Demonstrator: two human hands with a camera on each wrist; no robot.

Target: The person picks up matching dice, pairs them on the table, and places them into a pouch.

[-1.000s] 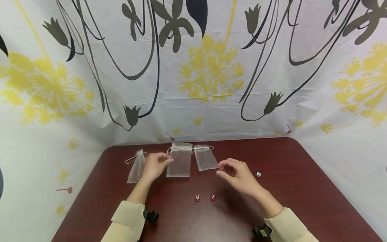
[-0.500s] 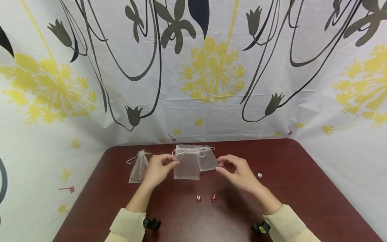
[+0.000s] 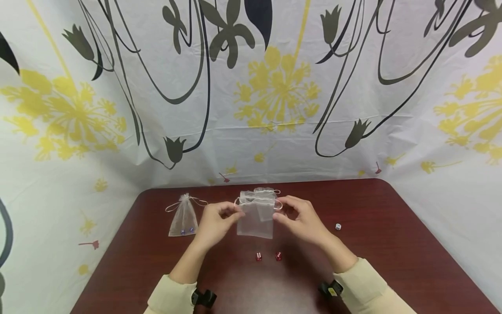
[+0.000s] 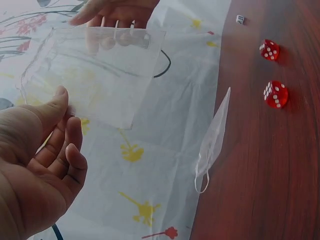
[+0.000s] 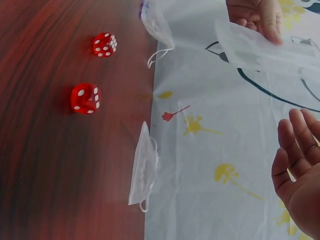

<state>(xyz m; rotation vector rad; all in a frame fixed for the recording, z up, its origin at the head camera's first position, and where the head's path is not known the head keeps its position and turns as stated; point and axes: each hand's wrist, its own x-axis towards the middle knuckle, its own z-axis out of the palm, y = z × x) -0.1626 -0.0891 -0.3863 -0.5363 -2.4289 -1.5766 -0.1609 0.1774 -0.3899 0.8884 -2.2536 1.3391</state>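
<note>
My left hand (image 3: 218, 222) pinches the left edge of a sheer white drawstring bag (image 3: 254, 224) between thumb and fingers, holding it up above the table. My right hand (image 3: 300, 220) is at the bag's right edge, its fingers loosely bent. In the left wrist view its fingers show through the bag's fabric (image 4: 110, 75). In the right wrist view, the right fingers (image 5: 300, 145) look relaxed and apart from the bag. A second sheer bag (image 5: 142, 170) lies flat on the table behind the held one. Two red dice (image 3: 259, 256) sit in front of the hands.
To the left lies a drawn-up sheer bag (image 3: 183, 218) with blue dice inside. A white die (image 3: 338, 226) sits right of my right hand. The dark red table (image 3: 376, 261) ends at a patterned cloth (image 3: 251, 152) behind.
The left hand has carried its bag rightward, so it now overlaps the second bag in the head view. My right hand has shifted slightly left, to the held bag's edge.
</note>
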